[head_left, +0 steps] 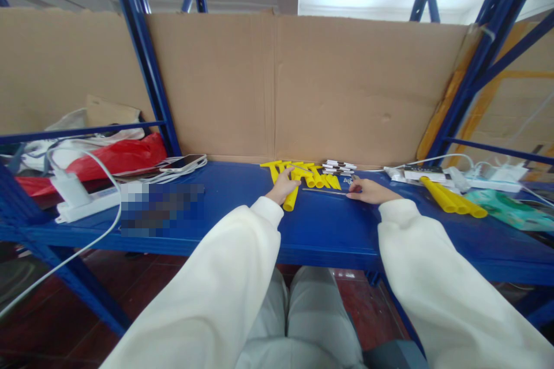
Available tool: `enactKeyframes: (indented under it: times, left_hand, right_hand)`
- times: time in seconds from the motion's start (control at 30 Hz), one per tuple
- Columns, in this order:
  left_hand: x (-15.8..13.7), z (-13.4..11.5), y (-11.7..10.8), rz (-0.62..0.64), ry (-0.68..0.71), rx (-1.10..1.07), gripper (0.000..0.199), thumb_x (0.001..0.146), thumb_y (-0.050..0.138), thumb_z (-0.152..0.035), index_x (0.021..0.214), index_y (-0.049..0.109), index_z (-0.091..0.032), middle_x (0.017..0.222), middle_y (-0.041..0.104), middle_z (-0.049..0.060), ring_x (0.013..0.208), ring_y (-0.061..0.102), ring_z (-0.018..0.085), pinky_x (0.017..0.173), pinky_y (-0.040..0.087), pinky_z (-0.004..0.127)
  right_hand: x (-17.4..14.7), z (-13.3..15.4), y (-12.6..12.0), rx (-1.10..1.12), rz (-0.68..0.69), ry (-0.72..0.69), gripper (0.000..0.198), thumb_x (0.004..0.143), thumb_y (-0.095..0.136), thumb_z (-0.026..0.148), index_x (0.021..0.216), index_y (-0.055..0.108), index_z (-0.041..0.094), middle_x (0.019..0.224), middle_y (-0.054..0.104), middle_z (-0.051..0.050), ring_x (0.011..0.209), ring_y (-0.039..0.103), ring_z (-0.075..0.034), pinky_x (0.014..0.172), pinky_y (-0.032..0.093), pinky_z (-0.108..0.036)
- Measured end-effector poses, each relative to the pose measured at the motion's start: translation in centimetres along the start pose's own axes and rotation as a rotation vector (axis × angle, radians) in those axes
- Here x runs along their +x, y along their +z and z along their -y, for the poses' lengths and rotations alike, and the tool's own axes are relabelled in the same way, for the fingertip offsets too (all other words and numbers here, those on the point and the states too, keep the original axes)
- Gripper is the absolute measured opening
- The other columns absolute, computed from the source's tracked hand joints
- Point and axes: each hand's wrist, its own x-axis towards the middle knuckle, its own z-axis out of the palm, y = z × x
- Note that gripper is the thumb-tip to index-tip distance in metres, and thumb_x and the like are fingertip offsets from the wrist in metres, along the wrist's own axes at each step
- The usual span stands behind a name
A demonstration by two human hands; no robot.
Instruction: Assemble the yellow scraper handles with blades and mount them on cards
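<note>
My left hand (pixel 283 185) is closed around a yellow tube (pixel 289 200), whose open round end points toward me. My right hand (pixel 367 191) pinches the end of a thin rod (pixel 324 191), which lies level just over the blue shelf and points at the tube. Behind my hands, several more yellow tubes (pixel 318 180) lie in a group with flat yellow pointed pieces (pixel 332 181) beside them. A stack of small white-and-black pieces (pixel 339 168) lies just beyond, too small to name.
Cardboard (pixel 346 86) walls off the back of the blue shelf (pixel 242 207). On the left are a white power strip (pixel 93 202), a phone (pixel 186 162) and a red bag (pixel 130 155). More yellow tubes (pixel 454 202) and a green packet (pixel 508 207) lie right.
</note>
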Motion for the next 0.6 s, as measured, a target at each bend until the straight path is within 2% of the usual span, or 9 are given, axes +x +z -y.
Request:
enactKeyframes:
  times: [0.2, 0.37, 0.47, 0.6]
  left_hand:
    - [-0.25, -0.51, 0.03, 0.023, 0.006, -0.011, 0.075, 0.072, 0.068, 0.000, 0.143, 0.053, -0.021, 0.127, 0.066, 0.012, 0.102, 0.069, 0.020, 0.086, 0.053, 0.027]
    - [-0.14, -0.52, -0.29, -0.016, 0.059, 0.107, 0.071, 0.070, 0.068, 0.001, 0.139, 0.058, -0.016, 0.116, 0.070, 0.012, 0.099, 0.068, 0.022, 0.087, 0.053, 0.029]
    - [0.10, -0.22, -0.36, -0.027, 0.079, 0.140, 0.067, 0.068, 0.067, 0.001, 0.132, 0.062, -0.015, 0.114, 0.071, 0.012, 0.107, 0.067, 0.024, 0.095, 0.050, 0.031]
    - [0.43, 0.17, -0.31, -0.010, 0.123, 0.185, 0.059, 0.066, 0.066, 0.002, 0.124, 0.065, -0.013, 0.123, 0.069, 0.014, 0.122, 0.061, 0.026, 0.106, 0.044, 0.034]
  right_hand:
    - [0.05, 0.05, 0.01, 0.009, 0.003, 0.003, 0.020, 0.081, 0.069, 0.042, 0.079, 0.069, 0.022, 0.088, 0.075, -0.006, 0.088, 0.069, -0.023, 0.083, 0.054, -0.033]
    - [-0.02, 0.03, -0.03, 0.021, 0.011, -0.019, 0.024, 0.079, 0.070, 0.046, 0.078, 0.069, 0.022, 0.085, 0.075, -0.006, 0.084, 0.069, -0.023, 0.081, 0.055, -0.034]
    - [0.03, -0.01, -0.02, 0.031, 0.010, -0.016, 0.027, 0.077, 0.072, 0.049, 0.078, 0.069, 0.022, 0.085, 0.075, -0.006, 0.084, 0.069, -0.023, 0.080, 0.055, -0.035]
    - [0.09, 0.05, 0.08, 0.048, -0.007, -0.027, 0.025, 0.079, 0.069, 0.046, 0.078, 0.069, 0.022, 0.083, 0.074, -0.006, 0.083, 0.069, -0.023, 0.080, 0.055, -0.034]
